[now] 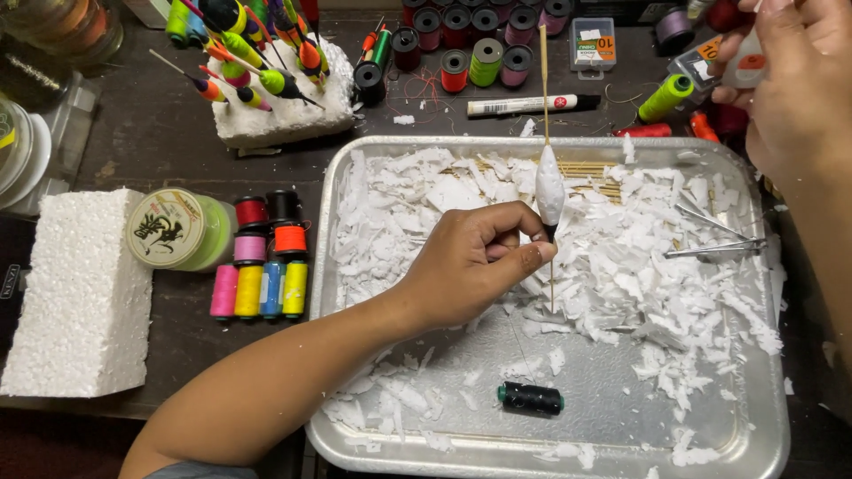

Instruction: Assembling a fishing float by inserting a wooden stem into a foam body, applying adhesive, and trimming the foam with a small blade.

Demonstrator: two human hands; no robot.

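Far left of the left hand: white foam block (75,297) on the dark table (160,133), uncut as far as shows. Beside it a round line spool with a green rim (176,229), then a cluster of small thread spools (264,266) in pink, yellow, blue, orange, red and black.

Up and left of the left hand: a second foam chunk (284,111) stuck with finished painted floats (257,53), bright yellow, green and orange on thin stems.

Left hand (475,262): closed, thumb and fingers pinching the thin wooden stick just below an unpainted white float body (549,186). Body is carved to a spindle shape and stands upright on its stick above the metal tray (355,452).

Below the left hand: tray floor heaped with white foam shavings (621,266); a dark green spool (530,398) lies near the front edge. To the right, metal tweezers (714,248) rest on the shavings.

Above, between the hands: a white marker pen (532,105) and a row of spools (470,35).

Right hand (785,80): raised at the top right corner, fingers curled around a small whitish item with an orange patch; what it is I cannot tell.

Judgement: shaping looks mostly done given the smooth profile and the waste pile; colouring and finishing, as on the painted floats, not yet done.
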